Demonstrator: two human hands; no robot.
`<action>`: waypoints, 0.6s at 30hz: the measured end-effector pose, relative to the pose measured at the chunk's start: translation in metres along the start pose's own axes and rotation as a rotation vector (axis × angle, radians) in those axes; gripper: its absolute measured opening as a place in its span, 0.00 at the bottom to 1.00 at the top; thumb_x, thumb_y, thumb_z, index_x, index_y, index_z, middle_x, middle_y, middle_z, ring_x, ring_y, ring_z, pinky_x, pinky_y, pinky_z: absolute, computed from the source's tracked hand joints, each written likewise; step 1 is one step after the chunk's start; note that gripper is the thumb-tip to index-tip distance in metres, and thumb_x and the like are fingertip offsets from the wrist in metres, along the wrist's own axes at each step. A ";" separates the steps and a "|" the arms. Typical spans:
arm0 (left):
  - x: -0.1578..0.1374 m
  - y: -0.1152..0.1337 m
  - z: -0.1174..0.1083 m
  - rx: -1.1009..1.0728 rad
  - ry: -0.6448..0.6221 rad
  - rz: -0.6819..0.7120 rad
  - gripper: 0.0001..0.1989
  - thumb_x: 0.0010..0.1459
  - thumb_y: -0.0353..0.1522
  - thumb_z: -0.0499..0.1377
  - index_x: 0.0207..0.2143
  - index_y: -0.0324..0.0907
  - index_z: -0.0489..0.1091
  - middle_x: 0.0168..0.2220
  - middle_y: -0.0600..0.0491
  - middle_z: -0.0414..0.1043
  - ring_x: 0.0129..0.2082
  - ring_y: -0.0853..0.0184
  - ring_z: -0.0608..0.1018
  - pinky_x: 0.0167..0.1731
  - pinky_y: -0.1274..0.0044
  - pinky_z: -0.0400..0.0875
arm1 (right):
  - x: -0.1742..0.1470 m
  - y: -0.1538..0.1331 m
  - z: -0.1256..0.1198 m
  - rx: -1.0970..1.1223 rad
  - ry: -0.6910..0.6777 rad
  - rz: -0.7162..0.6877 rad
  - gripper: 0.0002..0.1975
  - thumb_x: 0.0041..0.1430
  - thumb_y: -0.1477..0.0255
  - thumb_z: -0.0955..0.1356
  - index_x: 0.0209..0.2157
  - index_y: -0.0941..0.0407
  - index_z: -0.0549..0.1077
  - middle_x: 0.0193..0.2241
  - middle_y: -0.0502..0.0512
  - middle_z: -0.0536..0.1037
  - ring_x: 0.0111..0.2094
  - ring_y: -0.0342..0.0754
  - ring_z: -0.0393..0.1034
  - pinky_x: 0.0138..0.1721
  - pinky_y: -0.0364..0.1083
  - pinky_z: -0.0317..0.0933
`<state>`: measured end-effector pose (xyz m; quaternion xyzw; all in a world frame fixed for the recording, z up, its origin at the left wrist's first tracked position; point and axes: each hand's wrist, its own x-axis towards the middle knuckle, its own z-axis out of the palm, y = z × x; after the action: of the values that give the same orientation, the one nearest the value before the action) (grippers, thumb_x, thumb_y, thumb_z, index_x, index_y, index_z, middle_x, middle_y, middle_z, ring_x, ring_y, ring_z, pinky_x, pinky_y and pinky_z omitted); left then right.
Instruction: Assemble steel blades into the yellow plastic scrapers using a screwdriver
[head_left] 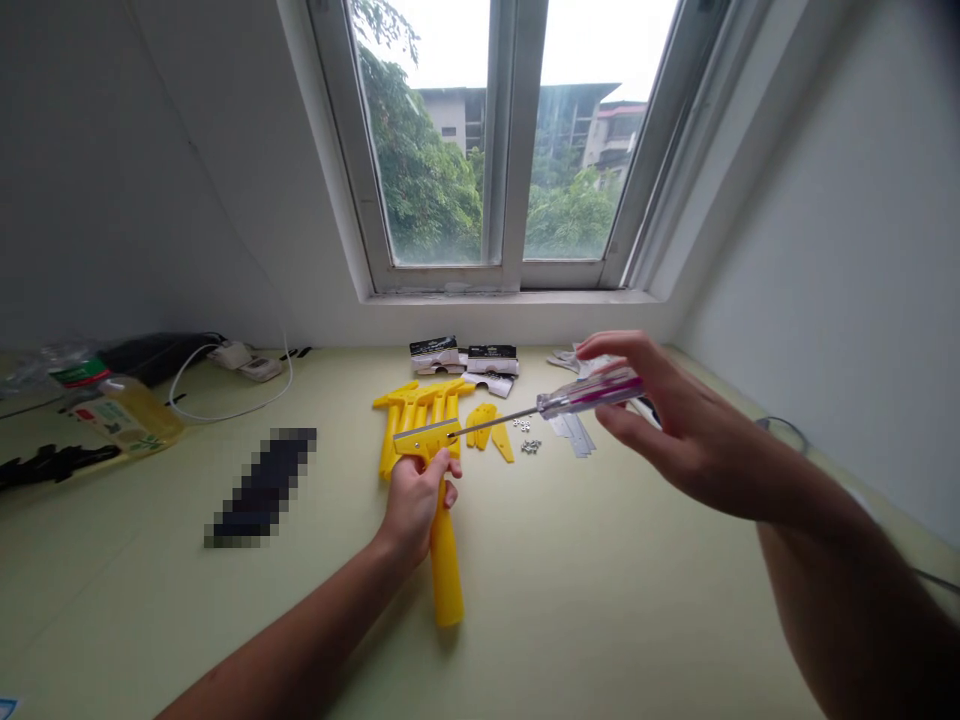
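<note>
My left hand (420, 500) is wrapped round the neck of a yellow scraper (447, 570), its handle pointing down toward me. A grey metal blade (424, 436) runs along the scraper's head. My right hand (660, 420) has its fingers round the clear and purple handle of a screwdriver (592, 392). The screwdriver's shaft slants left and its tip meets the scraper head near a screw hole. Just behind lie several more yellow scraper handles (420, 405) and loose yellow plates (484, 428). Small screws and nuts (530, 446) are heaped to their right.
Flat metal blades (576, 434) lie below the right hand. Black-and-white packages (493, 360) stand at the back under the window. On the left are a bottle of yellow liquid (124, 410), a white cable (176, 385) with plugs, and a blurred-out dark object (262, 488).
</note>
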<state>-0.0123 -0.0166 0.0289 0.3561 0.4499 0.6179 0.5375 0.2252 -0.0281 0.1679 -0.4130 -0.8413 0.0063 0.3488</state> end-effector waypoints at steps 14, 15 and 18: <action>0.003 -0.008 0.000 0.055 -0.068 -0.021 0.14 0.49 0.37 0.63 0.32 0.37 0.65 0.24 0.56 0.67 0.14 0.79 0.62 0.14 0.83 0.54 | 0.004 0.010 0.001 -0.132 0.125 0.063 0.12 0.61 0.61 0.64 0.36 0.56 0.69 0.24 0.52 0.76 0.23 0.48 0.71 0.26 0.46 0.64; 0.003 -0.008 0.000 0.056 -0.071 -0.019 0.14 0.50 0.37 0.63 0.32 0.37 0.64 0.24 0.56 0.67 0.14 0.79 0.62 0.14 0.83 0.54 | 0.004 0.011 0.001 -0.149 0.132 0.074 0.13 0.61 0.60 0.64 0.37 0.56 0.69 0.25 0.53 0.77 0.23 0.48 0.72 0.26 0.46 0.65; 0.005 -0.007 -0.001 0.068 -0.059 -0.015 0.13 0.51 0.37 0.62 0.31 0.38 0.63 0.23 0.57 0.66 0.14 0.79 0.61 0.14 0.83 0.54 | 0.004 0.014 0.002 0.005 0.024 -0.055 0.15 0.60 0.62 0.65 0.46 0.55 0.67 0.40 0.58 0.78 0.35 0.50 0.75 0.33 0.47 0.68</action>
<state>-0.0115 -0.0114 0.0219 0.3889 0.4572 0.5874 0.5428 0.2316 -0.0153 0.1643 -0.3891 -0.8480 -0.0058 0.3599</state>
